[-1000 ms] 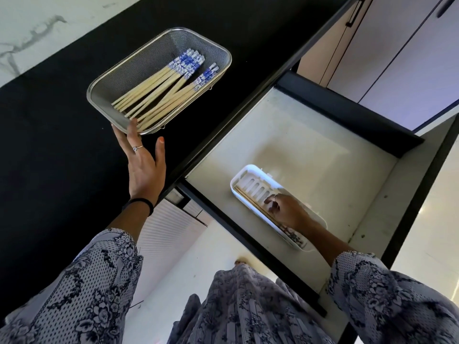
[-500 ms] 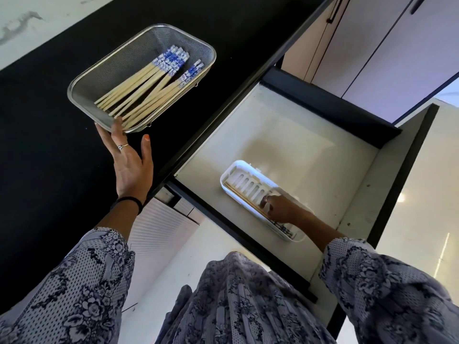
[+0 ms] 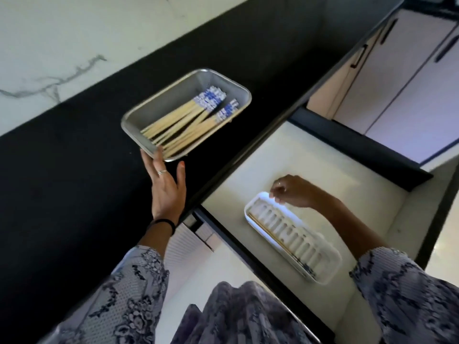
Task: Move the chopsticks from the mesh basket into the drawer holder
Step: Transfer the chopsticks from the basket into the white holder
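A person in grey floral-patterned sleeves point(image 3: 119, 301) is standing at a black counter point(image 3: 62, 182) with an open drawer point(image 3: 323, 165) pulled out at about 4 o'clock.

Nearest to the person, the white plastic drawer holder point(image 3: 330, 276) is lying on the drawer's pale floor, its long side running from 10 o'clock to 4 o'clock. A pair of chopsticks point(image 3: 273, 235) is lying along its near edge, patterned ends toward 4 o'clock.

The right hand point(image 3: 291, 191) is hovering just above the far end of the holder, fingers loosely curled and gripping nothing.

At 9 o'clock from that, the left hand point(image 3: 166, 187) is reaching across the counter, fingers straight and thumb spread, its fingertips touching the near rim of the mesh basket point(image 3: 173, 95). It is wearing a ring, and a dark band is circling the wrist.

The basket is sitting on the counter at about 11 o'clock. Inside it, the remaining chopsticks point(image 3: 183, 120) are lying in a loose bundle, blue-and-white ends pointing toward 2 o'clock.

Farther off, a marble-veined wall point(image 3: 62, 45) is rising behind the counter, and pale cabinet doors point(image 3: 409, 83) with dark handles are showing at 1 o'clock.
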